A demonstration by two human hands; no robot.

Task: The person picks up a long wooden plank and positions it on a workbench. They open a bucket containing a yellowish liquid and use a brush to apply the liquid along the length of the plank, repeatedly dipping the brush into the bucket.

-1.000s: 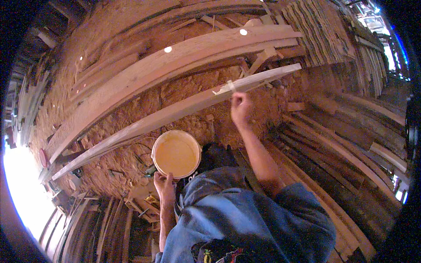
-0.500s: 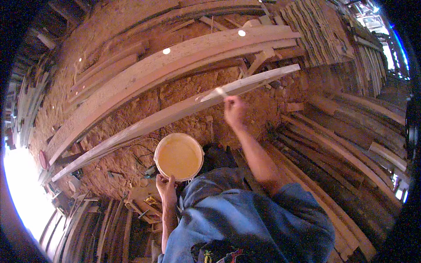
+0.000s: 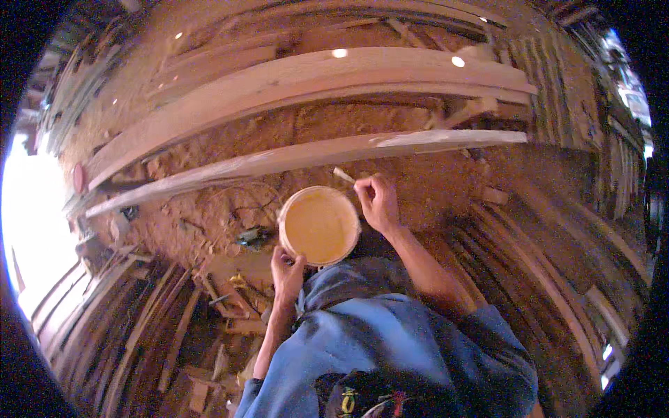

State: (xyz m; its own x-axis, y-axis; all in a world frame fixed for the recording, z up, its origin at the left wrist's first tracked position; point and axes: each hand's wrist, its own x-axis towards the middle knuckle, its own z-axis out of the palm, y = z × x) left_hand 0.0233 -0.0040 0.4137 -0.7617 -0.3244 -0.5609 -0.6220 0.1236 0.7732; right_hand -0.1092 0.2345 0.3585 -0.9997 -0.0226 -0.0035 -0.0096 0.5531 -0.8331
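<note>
My left hand (image 3: 287, 273) grips the near left rim of a round white bucket (image 3: 284, 233), thumb at the edge. Yellowish liquid (image 3: 322, 224) fills part of it. To the right of the rim, my right hand (image 3: 377, 202) is closed around a paintbrush (image 3: 343, 175), whose pale bristles point up and left, apart from both bucket and wood. Beyond them a long narrow beam (image 3: 279, 161) runs across the view. Its right stretch carries a whitish coating (image 3: 446, 138).
A wide, thick plank (image 3: 265, 85) lies behind the beam. Stacked boards (image 3: 557, 272) fill the right side, and more timber (image 3: 139, 334) leans at the lower left. A dark green tool (image 3: 254, 237) rests on the brown ground left of the bucket. Corrugated sheets (image 3: 550, 90) stand far right.
My right hand has drawn the brush back from the beam toward the bucket. The view has turned, and the bucket with my left hand now sits further right and higher in it.
</note>
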